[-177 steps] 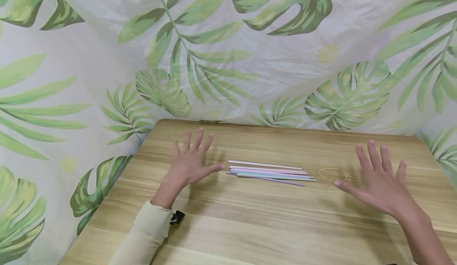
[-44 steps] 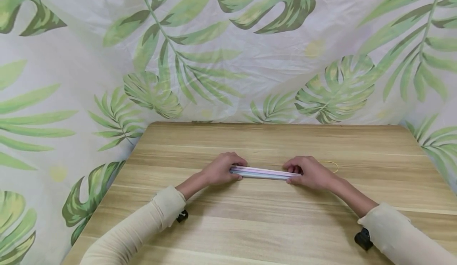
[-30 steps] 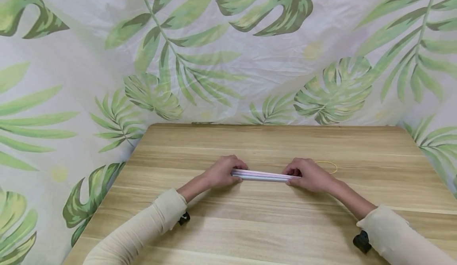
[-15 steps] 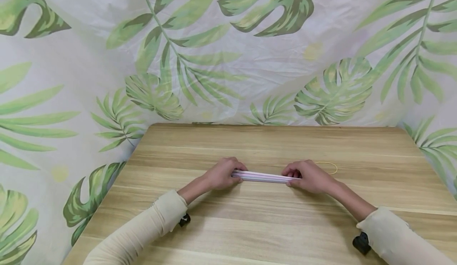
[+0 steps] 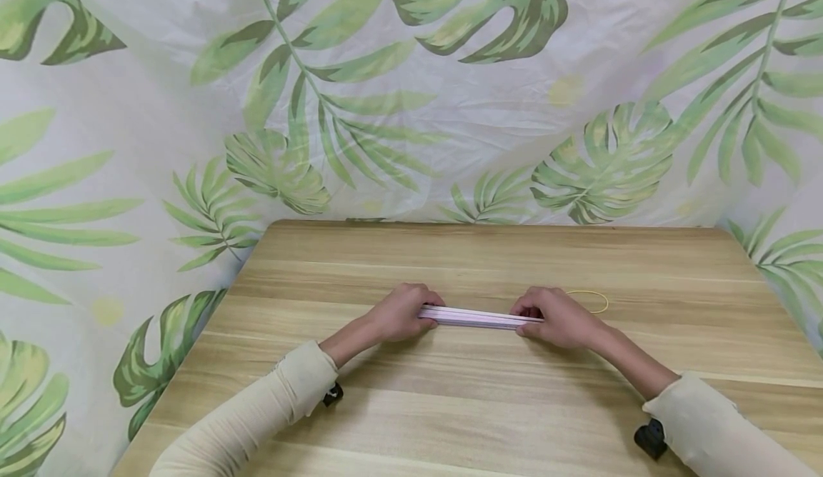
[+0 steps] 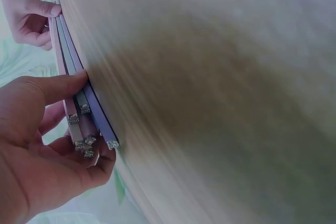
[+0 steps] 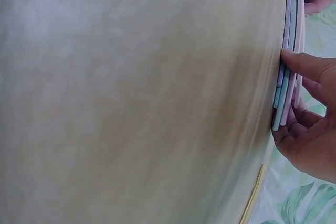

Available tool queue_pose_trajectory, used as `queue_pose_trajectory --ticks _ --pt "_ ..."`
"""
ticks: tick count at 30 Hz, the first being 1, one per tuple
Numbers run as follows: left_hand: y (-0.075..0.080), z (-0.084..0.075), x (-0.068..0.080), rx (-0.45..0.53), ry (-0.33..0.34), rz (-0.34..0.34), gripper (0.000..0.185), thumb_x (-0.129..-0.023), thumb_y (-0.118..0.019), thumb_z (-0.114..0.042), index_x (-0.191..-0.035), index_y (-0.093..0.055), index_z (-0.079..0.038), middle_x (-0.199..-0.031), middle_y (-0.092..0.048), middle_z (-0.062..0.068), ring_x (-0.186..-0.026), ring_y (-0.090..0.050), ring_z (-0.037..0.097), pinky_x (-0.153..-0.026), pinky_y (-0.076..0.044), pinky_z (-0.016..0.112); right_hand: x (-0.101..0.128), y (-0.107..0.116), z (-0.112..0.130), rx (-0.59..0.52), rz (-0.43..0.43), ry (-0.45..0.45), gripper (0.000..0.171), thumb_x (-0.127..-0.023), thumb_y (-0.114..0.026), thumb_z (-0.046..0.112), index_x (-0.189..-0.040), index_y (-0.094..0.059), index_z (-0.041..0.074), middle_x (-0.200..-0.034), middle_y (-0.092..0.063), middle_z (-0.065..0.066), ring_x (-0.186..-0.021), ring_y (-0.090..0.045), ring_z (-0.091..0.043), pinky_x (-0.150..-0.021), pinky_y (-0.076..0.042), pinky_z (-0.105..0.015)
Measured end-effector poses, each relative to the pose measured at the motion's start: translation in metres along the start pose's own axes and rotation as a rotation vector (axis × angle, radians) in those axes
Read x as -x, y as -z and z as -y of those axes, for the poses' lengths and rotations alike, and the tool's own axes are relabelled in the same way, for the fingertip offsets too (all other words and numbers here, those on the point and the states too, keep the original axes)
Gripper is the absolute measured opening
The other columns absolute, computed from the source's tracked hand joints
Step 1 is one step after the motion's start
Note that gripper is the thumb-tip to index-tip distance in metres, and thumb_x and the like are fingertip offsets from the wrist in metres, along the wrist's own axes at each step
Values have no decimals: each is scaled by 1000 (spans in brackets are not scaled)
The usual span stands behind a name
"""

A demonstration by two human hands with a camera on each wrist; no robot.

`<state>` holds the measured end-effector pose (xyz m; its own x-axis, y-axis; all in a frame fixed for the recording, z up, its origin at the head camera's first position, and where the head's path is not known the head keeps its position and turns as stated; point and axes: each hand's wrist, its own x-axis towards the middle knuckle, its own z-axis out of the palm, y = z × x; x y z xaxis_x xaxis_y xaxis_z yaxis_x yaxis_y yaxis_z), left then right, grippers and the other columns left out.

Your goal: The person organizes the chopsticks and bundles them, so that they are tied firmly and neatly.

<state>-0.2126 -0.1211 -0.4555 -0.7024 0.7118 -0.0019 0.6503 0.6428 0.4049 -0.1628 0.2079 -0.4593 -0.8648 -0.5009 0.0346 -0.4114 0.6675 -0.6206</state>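
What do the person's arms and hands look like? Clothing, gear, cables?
Left sleeve and right sleeve: cream, no print visible, left one creased; broad cuffs stop short of the hands. Left device and right device: small, black, poking out by the cuffs. Left hand and right hand: no gloves. No cables visible.

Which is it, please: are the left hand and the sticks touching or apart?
Touching. The left wrist view shows the left hand gripping the sticks, its thumb pressed against them.

The left grip (image 5: 400, 313) and right grip (image 5: 554, 317) hold pastel sticks (image 5: 474, 317) at either end, a yellow loop (image 5: 607, 301) beside the right.
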Motion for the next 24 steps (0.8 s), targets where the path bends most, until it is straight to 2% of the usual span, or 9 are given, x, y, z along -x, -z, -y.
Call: queue_pose_trajectory --ticks 6,12,19,24 --pt "1 -2 0 6 2 4 24 -93 -81 -7 -117 -81 -10 -104 -76 4 -90 -64 13 -79 -55 31 0 -1 0 -20 17 -2 11 -93 -83 9 -101 -78 15 -85 -70 10 -76 -57 -2 -69 -48 -22" --pt "1 -4 -1 8 3 -3 25 -93 -80 -6 -118 -80 -10 -109 -80 4 -94 -69 13 -83 -58 32 0 -2 3 17 22 -19 11 -92 -83 8 -100 -78 15 -82 -68 12 -75 -55 -1 -69 -46 -23" --pt "3 -4 -3 -4 18 -8 28 -91 -80 -5 -118 -79 -10 -105 -79 2 -86 -65 11 -79 -57 31 0 -2 8 47 18 -23 9 -92 -83 10 -98 -77 14 -86 -67 8 -79 -56 -4 -71 -46 -23" --pt "4 -6 -4 -10 20 4 37 -88 -82 -4 -124 -77 -10 -109 -80 5 -94 -71 14 -83 -59 33 0 -2 9 50 22 -42 11 -92 -83 9 -96 -75 16 -85 -68 10 -78 -57 -4 -71 -47 -24"
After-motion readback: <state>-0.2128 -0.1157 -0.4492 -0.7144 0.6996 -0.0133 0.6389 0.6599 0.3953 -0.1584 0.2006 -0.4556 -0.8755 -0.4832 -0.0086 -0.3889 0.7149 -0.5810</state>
